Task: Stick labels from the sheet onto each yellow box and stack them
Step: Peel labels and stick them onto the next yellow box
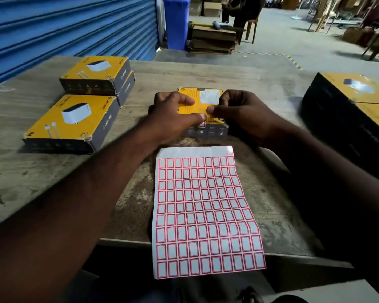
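Note:
A yellow box [202, 99] lies back side up in the middle of the wooden table [206, 73]. My left hand [173, 114] grips its left edge, thumb pressing on the yellow face. My right hand [239, 112] grips the right side, thumb tip meeting the left thumb near the box's front edge. A small red-bordered label [202, 123] shows just below the thumbs on the box. The label sheet [206, 215], white with red-bordered stickers, lies in front of the box and overhangs the table's near edge.
Two stacked yellow boxes [96, 73] stand at the far left, with one more yellow box [72, 121] in front of them. A large black and yellow carton [348, 106] sits at the right. A blue shutter [64, 25] and blue bin [176, 20] are behind.

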The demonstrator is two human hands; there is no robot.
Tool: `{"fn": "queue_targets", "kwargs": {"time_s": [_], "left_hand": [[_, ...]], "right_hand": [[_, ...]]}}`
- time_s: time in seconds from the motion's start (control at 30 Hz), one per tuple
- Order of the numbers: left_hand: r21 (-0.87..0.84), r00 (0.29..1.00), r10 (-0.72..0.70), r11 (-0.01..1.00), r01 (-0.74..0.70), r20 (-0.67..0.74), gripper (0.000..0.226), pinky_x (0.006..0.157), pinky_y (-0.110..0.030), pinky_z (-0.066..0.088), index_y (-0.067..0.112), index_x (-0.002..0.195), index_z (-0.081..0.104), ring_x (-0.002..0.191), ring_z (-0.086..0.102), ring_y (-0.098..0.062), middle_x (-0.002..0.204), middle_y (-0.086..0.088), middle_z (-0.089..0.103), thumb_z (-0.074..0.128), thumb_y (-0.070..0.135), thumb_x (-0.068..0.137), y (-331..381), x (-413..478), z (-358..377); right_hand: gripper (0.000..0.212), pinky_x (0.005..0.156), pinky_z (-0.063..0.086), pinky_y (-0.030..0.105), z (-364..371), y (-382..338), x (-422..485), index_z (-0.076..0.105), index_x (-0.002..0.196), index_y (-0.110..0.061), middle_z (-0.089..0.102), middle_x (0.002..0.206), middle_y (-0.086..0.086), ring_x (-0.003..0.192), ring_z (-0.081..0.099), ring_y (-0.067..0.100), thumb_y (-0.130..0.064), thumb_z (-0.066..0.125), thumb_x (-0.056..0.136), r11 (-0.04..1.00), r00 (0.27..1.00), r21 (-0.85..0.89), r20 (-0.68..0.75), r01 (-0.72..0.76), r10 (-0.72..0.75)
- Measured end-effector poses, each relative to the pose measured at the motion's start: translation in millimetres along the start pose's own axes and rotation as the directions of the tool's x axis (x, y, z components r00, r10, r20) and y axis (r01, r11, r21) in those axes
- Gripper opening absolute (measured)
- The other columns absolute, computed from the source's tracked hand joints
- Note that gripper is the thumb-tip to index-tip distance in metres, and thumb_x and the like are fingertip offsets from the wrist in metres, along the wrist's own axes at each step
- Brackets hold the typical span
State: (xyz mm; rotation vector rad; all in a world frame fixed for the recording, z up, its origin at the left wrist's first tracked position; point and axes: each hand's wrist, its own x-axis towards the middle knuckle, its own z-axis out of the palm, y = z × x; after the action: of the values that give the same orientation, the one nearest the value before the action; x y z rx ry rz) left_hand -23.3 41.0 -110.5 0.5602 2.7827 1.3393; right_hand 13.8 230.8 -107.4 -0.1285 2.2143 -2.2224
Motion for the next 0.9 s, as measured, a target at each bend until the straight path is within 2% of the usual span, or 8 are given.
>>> {"fn": "queue_targets", "kwargs": {"time_s": [0.17, 0.23, 0.3, 0.4, 0.47, 0.6, 0.77, 0.9], "left_hand": [[-0.227, 0.995, -0.072, 0.970, 0.086, 0.070, 0.045, 0.083, -0.026, 0.051, 0.028, 0.116, 0.063, 0.112, 0.056, -0.014, 0.133, 0.000, 0.047, 0.078, 0.034, 0.074, 0, 4, -6], [-0.352, 0.990, -0.092, 0.928, 0.124, 0.106, 0.030, 0.066, -0.024, 0.052, 0.024, 0.113, 0.064, 0.090, 0.062, -0.015, 0.123, -0.005, 0.059, 0.069, 0.018, 0.083, 0, 3, -10], [-0.384, 0.986, -0.113, 0.911, 0.152, 0.122, 0.025, 0.060, -0.027, 0.048, 0.023, 0.109, 0.064, 0.079, 0.059, -0.019, 0.113, -0.007, 0.063, 0.059, 0.005, 0.092, -1, 3, -14], [-0.379, 0.987, -0.111, 0.913, 0.148, 0.118, 0.023, 0.066, -0.032, 0.049, 0.026, 0.106, 0.065, 0.082, 0.059, -0.023, 0.108, -0.007, 0.066, 0.058, 0.009, 0.093, -3, 4, -16], [-0.366, 0.989, -0.098, 0.921, 0.132, 0.109, 0.019, 0.076, -0.034, 0.051, 0.027, 0.109, 0.066, 0.093, 0.064, -0.021, 0.114, -0.003, 0.067, 0.067, 0.024, 0.090, -4, 3, -14], [-0.237, 0.995, -0.049, 0.969, 0.067, 0.082, 0.059, 0.093, -0.034, 0.054, 0.035, 0.114, 0.063, 0.115, 0.058, -0.011, 0.133, 0.003, 0.051, 0.075, 0.065, 0.064, -4, 0, -9], [-0.076, 1.000, 0.009, 0.997, -0.007, 0.017, 0.053, 0.097, -0.021, 0.034, 0.031, 0.124, 0.057, 0.122, 0.043, -0.010, 0.132, 0.005, 0.036, 0.077, 0.050, 0.078, -3, -2, 0], [-0.260, 0.995, -0.056, 0.963, 0.076, 0.084, 0.063, 0.098, -0.036, 0.052, 0.036, 0.112, 0.063, 0.116, 0.059, -0.017, 0.135, -0.001, 0.048, 0.087, 0.048, 0.055, 2, -2, -5]], "right_hand": [[0.041, 0.053, 0.041, 0.027, 8, -3, -4, 0.045, 0.069, -0.019, 0.056, 0.061, 0.002, 0.060, 0.052, 0.020, -0.010, 0.085, 0.073, 0.982, 0.997, -0.181, -0.037, 0.056, -0.064], [0.046, 0.051, 0.040, 0.027, 12, -4, -3, 0.043, 0.069, -0.021, 0.053, 0.057, -0.003, 0.056, 0.050, 0.015, -0.014, 0.089, 0.068, 0.962, 0.993, -0.264, -0.077, 0.066, -0.089], [0.049, 0.051, 0.040, 0.030, 14, -3, -1, 0.042, 0.069, -0.022, 0.050, 0.057, -0.003, 0.057, 0.047, 0.017, -0.019, 0.091, 0.063, 0.946, 0.990, -0.320, -0.105, 0.052, -0.090], [0.043, 0.048, 0.042, 0.023, 12, -3, 0, 0.043, 0.069, -0.019, 0.052, 0.053, -0.006, 0.051, 0.049, 0.011, -0.005, 0.083, 0.074, 0.966, 0.992, -0.258, -0.111, 0.030, -0.060], [0.038, 0.053, 0.044, 0.025, 9, -2, 0, 0.044, 0.070, -0.019, 0.054, 0.057, -0.003, 0.056, 0.053, 0.013, -0.003, 0.077, 0.080, 0.970, 0.993, -0.240, -0.101, 0.039, -0.065], [0.033, 0.054, 0.041, 0.023, 4, 1, 0, 0.045, 0.070, -0.017, 0.051, 0.059, -0.002, 0.057, 0.049, 0.013, 0.002, 0.065, 0.089, 0.982, 0.994, -0.182, -0.090, 0.050, -0.067], [0.034, 0.052, 0.039, 0.019, 3, 0, 0, 0.044, 0.070, -0.015, 0.049, 0.054, -0.006, 0.052, 0.045, 0.007, 0.007, 0.062, 0.089, 0.994, 0.996, -0.095, -0.056, 0.060, -0.065], [0.032, 0.063, 0.044, 0.031, 4, -1, 0, 0.047, 0.070, -0.015, 0.055, 0.058, -0.002, 0.062, 0.053, 0.015, 0.005, 0.066, 0.086, 0.996, 0.997, -0.076, -0.055, 0.045, -0.050]]}}
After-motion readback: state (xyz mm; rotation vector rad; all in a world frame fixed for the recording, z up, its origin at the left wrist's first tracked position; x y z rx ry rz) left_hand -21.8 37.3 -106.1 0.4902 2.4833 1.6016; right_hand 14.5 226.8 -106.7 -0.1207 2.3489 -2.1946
